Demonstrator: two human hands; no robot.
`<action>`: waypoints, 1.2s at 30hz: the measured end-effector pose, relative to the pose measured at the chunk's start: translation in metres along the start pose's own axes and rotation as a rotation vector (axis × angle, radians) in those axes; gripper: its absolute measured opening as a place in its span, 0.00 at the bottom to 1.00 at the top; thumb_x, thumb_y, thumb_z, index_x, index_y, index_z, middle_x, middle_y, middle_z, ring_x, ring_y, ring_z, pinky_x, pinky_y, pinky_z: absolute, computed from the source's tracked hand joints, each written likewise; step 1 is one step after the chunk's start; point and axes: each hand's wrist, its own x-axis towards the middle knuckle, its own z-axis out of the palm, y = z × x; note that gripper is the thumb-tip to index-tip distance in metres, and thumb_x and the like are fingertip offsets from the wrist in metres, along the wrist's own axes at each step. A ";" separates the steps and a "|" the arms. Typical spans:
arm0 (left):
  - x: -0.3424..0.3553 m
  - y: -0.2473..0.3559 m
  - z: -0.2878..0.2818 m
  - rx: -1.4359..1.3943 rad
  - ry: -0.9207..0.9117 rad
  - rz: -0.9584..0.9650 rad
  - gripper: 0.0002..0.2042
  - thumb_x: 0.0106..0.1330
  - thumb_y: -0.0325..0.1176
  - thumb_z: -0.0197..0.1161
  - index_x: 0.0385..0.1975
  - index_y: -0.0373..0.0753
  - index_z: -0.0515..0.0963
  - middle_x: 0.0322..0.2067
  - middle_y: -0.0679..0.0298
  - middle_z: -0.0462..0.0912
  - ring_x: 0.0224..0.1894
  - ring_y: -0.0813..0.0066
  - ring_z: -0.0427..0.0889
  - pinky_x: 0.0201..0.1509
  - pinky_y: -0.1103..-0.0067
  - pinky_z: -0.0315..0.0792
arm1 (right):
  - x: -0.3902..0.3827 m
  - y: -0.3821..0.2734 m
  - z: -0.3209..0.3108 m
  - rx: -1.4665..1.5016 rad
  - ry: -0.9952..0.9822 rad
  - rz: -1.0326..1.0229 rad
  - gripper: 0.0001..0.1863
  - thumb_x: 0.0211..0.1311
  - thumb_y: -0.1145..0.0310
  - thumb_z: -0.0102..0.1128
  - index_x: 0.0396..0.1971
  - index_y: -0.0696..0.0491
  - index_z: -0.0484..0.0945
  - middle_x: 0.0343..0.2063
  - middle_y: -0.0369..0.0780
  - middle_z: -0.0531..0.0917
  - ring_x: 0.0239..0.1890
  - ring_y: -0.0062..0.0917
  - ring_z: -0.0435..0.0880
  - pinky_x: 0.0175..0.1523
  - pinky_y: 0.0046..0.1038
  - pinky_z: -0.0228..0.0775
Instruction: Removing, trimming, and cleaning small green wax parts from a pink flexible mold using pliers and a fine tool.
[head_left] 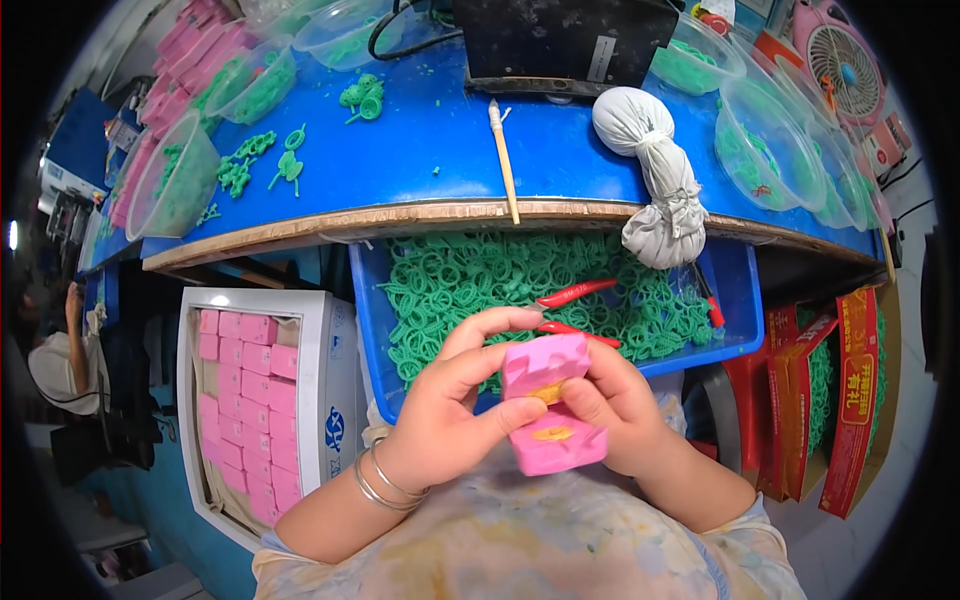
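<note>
A pink two-part mould [545,455] is spread apart between my hands, above the front of a blue tray [385,385]. Yellow patches mark the inner faces of both halves. My left hand [450,390] grips it from the left, thumb on the inner face and fingers behind. From the right, my right hand [625,415] closes on it too, its thumb pressed at the yellow middle. Just beyond my fingertips lies a pair of red-handled cutters or pliers [575,293], on many small green ring-shaped pieces [450,275] filling the tray.
On the blue table [390,150] lie a brush-like wooden stick [507,165], a tied white cloth bag [665,180] and green pieces [365,97]. Plastic bowls [770,150] line both sides. A white box of pink blocks [330,420] stands left, red cartons [850,400] right.
</note>
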 end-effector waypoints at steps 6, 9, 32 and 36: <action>-0.001 -0.007 0.008 -0.500 -0.034 -0.140 0.19 0.58 0.33 0.63 0.48 0.32 0.74 0.61 0.51 0.57 0.57 0.64 0.69 0.58 0.71 0.65 | 0.003 0.005 -0.006 -0.274 -0.104 -0.206 0.13 0.58 0.74 0.58 0.41 0.59 0.69 0.35 0.40 0.72 0.38 0.22 0.76 0.42 0.21 0.71; 0.000 -0.006 0.008 -0.528 -0.022 -0.172 0.23 0.60 0.38 0.62 0.52 0.31 0.70 0.62 0.49 0.59 0.59 0.61 0.67 0.58 0.70 0.66 | 0.004 0.002 -0.007 -0.525 0.100 -0.296 0.14 0.55 0.73 0.61 0.40 0.59 0.70 0.35 0.41 0.72 0.38 0.24 0.76 0.41 0.22 0.71; -0.005 -0.001 -0.001 -0.105 -0.122 0.096 0.36 0.56 0.60 0.48 0.45 0.27 0.74 0.42 0.47 0.76 0.45 0.58 0.76 0.50 0.68 0.69 | -0.007 -0.013 0.015 -1.055 0.076 -1.070 0.09 0.36 0.77 0.62 0.23 0.59 0.75 0.24 0.39 0.71 0.23 0.30 0.76 0.20 0.25 0.69; -0.007 -0.002 0.000 -0.145 -0.111 0.116 0.38 0.55 0.64 0.53 0.45 0.28 0.74 0.41 0.48 0.77 0.44 0.59 0.77 0.48 0.67 0.71 | -0.009 -0.010 0.017 -1.043 0.104 -1.029 0.09 0.38 0.77 0.63 0.24 0.59 0.75 0.24 0.40 0.71 0.23 0.30 0.76 0.21 0.25 0.69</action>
